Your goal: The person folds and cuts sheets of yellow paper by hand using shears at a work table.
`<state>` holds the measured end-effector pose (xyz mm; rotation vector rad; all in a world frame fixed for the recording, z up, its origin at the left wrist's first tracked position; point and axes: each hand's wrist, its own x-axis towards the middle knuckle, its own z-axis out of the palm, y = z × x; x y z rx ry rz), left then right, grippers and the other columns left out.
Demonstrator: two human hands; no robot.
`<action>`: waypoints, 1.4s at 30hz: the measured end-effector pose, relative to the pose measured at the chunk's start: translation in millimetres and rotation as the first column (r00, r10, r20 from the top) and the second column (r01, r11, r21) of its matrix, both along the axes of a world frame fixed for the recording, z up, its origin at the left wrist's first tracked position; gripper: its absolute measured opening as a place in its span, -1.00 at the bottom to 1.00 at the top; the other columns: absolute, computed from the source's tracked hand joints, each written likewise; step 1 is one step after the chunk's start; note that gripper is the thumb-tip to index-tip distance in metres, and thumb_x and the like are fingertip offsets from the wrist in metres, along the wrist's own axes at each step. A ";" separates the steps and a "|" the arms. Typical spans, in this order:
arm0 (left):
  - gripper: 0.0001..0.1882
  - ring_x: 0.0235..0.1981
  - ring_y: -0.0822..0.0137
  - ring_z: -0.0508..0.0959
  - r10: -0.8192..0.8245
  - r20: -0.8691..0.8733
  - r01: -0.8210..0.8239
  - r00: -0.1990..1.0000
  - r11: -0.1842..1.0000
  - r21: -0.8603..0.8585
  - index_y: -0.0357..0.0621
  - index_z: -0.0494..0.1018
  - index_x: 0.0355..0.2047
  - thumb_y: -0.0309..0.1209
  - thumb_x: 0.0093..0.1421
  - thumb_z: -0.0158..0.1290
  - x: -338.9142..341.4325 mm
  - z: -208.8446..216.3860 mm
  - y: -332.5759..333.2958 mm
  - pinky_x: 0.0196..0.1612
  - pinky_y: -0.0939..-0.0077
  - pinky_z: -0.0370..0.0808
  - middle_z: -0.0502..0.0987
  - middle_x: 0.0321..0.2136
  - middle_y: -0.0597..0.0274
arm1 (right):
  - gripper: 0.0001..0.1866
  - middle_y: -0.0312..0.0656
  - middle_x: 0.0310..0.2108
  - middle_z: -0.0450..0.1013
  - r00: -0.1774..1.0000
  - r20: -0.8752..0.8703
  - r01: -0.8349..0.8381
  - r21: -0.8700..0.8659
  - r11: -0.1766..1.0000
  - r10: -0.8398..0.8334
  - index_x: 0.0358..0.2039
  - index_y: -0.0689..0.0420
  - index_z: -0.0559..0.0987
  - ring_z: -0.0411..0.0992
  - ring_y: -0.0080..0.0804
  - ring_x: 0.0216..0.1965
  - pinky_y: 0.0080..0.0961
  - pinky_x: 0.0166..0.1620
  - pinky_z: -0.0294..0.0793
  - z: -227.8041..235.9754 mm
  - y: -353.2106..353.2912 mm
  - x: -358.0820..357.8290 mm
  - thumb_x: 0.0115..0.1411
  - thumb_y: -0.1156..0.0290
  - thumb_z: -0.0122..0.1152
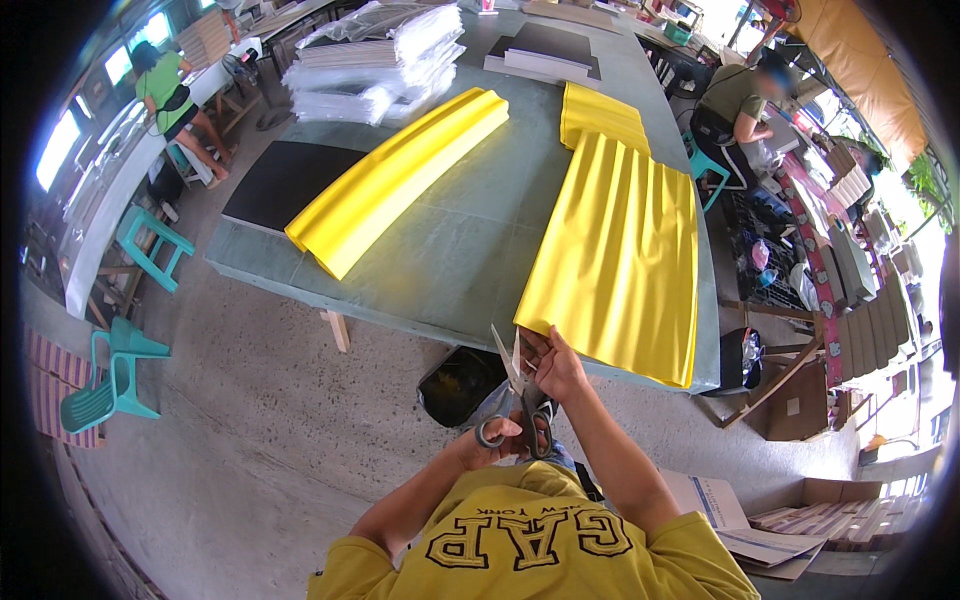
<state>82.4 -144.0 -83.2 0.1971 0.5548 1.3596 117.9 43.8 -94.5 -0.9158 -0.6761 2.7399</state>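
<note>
My left hand [486, 444] is closed around the dark handles of a pair of scissors [516, 384]. The scissors' blades stand apart and point away from me, beside the near left corner of a yellow sheet [618, 260]. At that corner, my right hand [556, 366] pinches the sheet's near edge, just right of the blades. This sheet lies in soft ripples across the table's right side, its near edge reaching the table edge. Another yellow sheet [400, 180], loosely rolled, lies slantwise to the left, partly on a black board [290, 184].
The grey-green table [440, 250] carries a plastic-wrapped stack [370, 62] and dark boards [548, 46] at its far end. Below its near edge sits a black bin [462, 386]. Green stools [152, 240] stand left; cardboard [740, 520] lies lower right. Two people work at side benches.
</note>
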 end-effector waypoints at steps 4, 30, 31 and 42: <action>-0.49 -0.31 0.37 0.47 0.004 -0.016 -0.003 1.000 0.999 0.036 -0.20 0.32 -0.12 -0.21 -0.09 0.01 -2.5 2.1 -1.0 -0.29 0.56 0.40 0.47 -0.28 0.14 | -0.64 -0.35 -0.11 0.42 1.000 0.009 0.010 0.018 1.000 -0.010 -0.06 -0.09 0.31 0.39 -0.43 -0.21 -0.40 -0.17 0.31 4.7 -3.3 -0.9 0.25 0.04 -0.27; -0.46 -0.26 0.36 0.45 -0.081 0.151 0.065 0.985 0.993 0.103 -0.25 0.33 -0.13 -0.24 -0.15 0.07 -2.2 -27.3 12.9 -0.21 0.59 0.36 0.46 -0.26 0.14 | -0.66 -0.17 -0.24 0.46 0.977 0.204 -0.094 0.138 0.986 0.064 -0.20 0.12 0.43 0.41 -0.36 -0.26 -0.39 -0.19 0.39 13.5 -8.9 55.1 0.25 0.15 -0.20; -0.46 -0.25 0.37 0.44 -0.087 0.161 0.064 0.983 0.988 0.140 -0.24 0.34 -0.14 -0.25 -0.16 0.07 1.2 -30.0 12.7 -0.19 0.59 0.35 0.45 -0.26 0.15 | -0.65 -0.17 -0.25 0.47 0.970 0.222 -0.139 0.153 0.979 0.103 -0.21 0.13 0.44 0.42 -0.35 -0.27 -0.38 -0.19 0.38 16.4 -7.8 63.9 0.25 0.14 -0.20; -0.43 -0.18 0.36 0.41 -0.088 0.185 0.065 0.979 0.989 0.130 -0.18 0.32 -0.13 -0.29 -0.22 0.14 3.9 -42.4 19.9 -0.16 0.59 0.32 0.41 -0.25 0.22 | -0.60 0.07 -0.14 0.38 0.954 0.124 -0.224 0.900 -0.373 -0.272 -0.17 0.23 0.46 0.35 -0.14 -0.09 -0.36 -0.05 0.31 51.6 23.4 -20.7 0.15 0.16 -0.05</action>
